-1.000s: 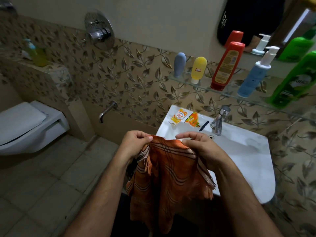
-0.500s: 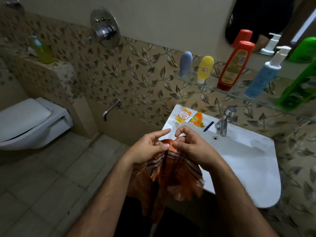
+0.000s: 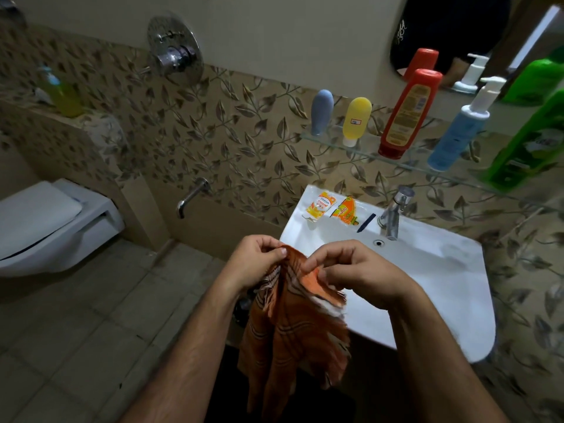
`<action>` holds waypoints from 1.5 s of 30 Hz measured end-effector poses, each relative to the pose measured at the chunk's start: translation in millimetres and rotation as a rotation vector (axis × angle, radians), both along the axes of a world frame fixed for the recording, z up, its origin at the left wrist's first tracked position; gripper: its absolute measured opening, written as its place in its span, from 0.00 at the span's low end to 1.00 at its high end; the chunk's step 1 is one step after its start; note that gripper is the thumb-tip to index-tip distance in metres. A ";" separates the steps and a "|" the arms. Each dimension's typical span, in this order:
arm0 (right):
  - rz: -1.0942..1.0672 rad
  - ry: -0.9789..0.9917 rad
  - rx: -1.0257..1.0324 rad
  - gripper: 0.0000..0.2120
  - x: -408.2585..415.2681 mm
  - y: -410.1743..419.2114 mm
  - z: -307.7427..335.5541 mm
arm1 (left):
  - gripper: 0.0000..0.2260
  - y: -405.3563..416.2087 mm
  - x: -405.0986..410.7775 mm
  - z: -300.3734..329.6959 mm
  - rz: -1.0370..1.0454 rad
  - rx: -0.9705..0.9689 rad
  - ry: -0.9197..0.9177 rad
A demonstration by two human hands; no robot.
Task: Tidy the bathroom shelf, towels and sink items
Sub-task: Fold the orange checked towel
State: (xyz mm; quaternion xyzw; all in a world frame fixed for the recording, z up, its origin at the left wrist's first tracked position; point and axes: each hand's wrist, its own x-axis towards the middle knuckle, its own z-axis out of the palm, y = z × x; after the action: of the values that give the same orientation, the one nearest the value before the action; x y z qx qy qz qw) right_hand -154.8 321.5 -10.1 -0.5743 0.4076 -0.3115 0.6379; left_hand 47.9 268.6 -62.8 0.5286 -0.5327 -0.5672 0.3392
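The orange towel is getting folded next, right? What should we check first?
1. Left hand pinches the orange towel: ok.
2. Right hand pinches its top edge: ok.
3. Towel hangs flat: not ok, it is bunched.
4. Bottom edge off the floor: cannot tell.
5. Sink rim free for laying it down: not ok, two sachets lie by the tap.

I see an orange woven cotton towel with dark and white stripes (image 3: 293,325), its top edge bunched and pinched between my left hand (image 3: 256,264) and right hand (image 3: 360,276). From that grip the cloth hangs down in loose folds, one frayed fringed edge flaring out below my right hand.
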 end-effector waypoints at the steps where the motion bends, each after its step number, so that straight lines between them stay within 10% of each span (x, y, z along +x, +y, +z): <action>1: 0.008 -0.040 0.019 0.18 -0.1 0.2 0.1 | 0.04 0.0 -0.8 1.6 -0.006 0.008 0.001; 5: 0.122 -0.116 0.013 0.27 3.7 -0.4 -4.5 | 0.03 3.0 -5.6 5.8 -0.035 0.011 0.033; 16: -0.002 0.300 -0.526 0.00 15.2 -2.7 14.0 | 0.03 15.2 -7.9 13.5 -0.180 0.039 0.153; 22: -0.063 0.189 -0.239 0.06 14.9 -1.0 8.7 | 0.19 15.7 2.4 21.3 -0.174 -0.044 0.242; 39: -0.322 0.026 -0.111 0.10 34.4 -6.9 -25.6 | 0.25 13.5 21.2 49.1 -0.385 -0.321 -0.179; 45: -0.601 0.171 -0.261 0.09 46.1 -10.7 -30.0 | 0.10 17.0 21.6 35.3 -0.115 0.049 0.217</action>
State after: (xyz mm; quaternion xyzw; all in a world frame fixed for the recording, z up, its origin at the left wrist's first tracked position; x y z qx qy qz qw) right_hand -108.6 310.9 -40.1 -0.5294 0.5674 -0.4857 0.4023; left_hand 69.5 285.5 -27.5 0.4412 -0.5082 -0.6524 0.3486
